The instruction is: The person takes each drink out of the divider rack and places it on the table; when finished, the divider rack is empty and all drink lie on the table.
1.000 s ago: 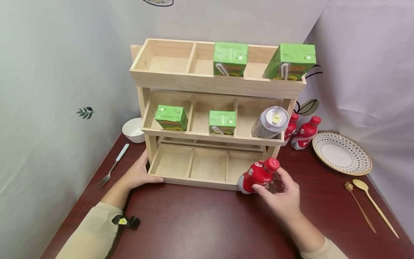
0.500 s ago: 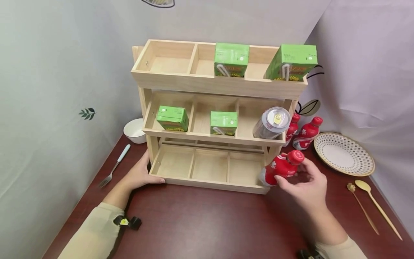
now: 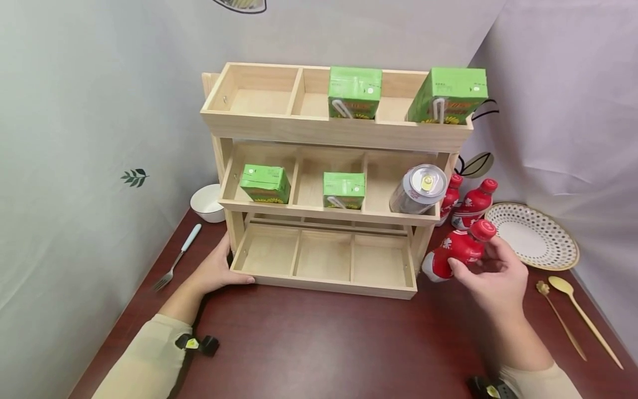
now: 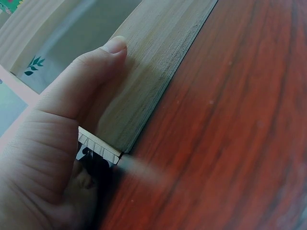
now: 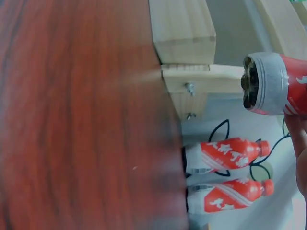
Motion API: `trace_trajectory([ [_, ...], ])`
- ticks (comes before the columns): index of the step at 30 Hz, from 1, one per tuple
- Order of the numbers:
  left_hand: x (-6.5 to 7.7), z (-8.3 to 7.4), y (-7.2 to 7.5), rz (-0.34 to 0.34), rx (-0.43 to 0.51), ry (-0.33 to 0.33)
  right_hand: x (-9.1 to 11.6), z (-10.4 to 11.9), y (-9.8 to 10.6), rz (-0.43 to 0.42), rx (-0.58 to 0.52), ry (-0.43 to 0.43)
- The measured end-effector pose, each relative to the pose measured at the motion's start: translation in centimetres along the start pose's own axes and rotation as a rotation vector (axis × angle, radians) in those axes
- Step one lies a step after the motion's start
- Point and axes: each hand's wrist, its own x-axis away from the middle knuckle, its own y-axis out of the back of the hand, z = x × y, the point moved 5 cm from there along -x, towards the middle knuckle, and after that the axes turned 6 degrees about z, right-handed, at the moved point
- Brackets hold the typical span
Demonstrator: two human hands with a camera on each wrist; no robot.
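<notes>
My right hand (image 3: 493,277) holds a red soda bottle (image 3: 457,252), tilted with its cap to the upper right, beside the lower right end of a three-tier wooden shelf (image 3: 309,284). In the right wrist view, the base of this bottle (image 5: 271,84) is raised above the table. At the shelf's lower left corner, my left hand (image 3: 217,270) grips the wood. Its thumb (image 4: 91,72) lies along the front board (image 4: 139,62) in the left wrist view, while its other fingers are mostly hidden.
Green drink cartons (image 3: 355,92) and a silver can (image 3: 418,188) stand on the upper tiers. Behind the right end are two red bottles (image 3: 473,204), then a dotted plate (image 3: 533,235) and gold spoons (image 3: 580,313). A fork (image 3: 176,257) and white bowl (image 3: 207,203) sit left.
My right hand has carried the red bottle rightward and slightly up, from in front of the bottom right compartment to outside the shelf's end. The left hand has stayed at its corner.
</notes>
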Motion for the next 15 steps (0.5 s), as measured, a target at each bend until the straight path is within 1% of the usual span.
trace_trajectory([
  [5, -0.1, 0.0, 0.0, 0.0, 0.0, 0.002, 0.1, -2.9, 0.8, -0.028, 0.091, -0.084],
  [9, -0.1, -0.1, 0.0, -0.007, -0.011, -0.006, 0.1, -4.9, 1.0, -0.027, 0.112, -0.145],
  [13, 0.0, -0.1, 0.0, -0.01, -0.012, -0.002, 0.1, -6.3, 0.8, -0.018, 0.12, -0.203],
  [15, 0.0, -0.1, 0.0, -0.01, -0.007, 0.004, 0.2, -7.0, 0.7, -0.017, 0.142, -0.237],
])
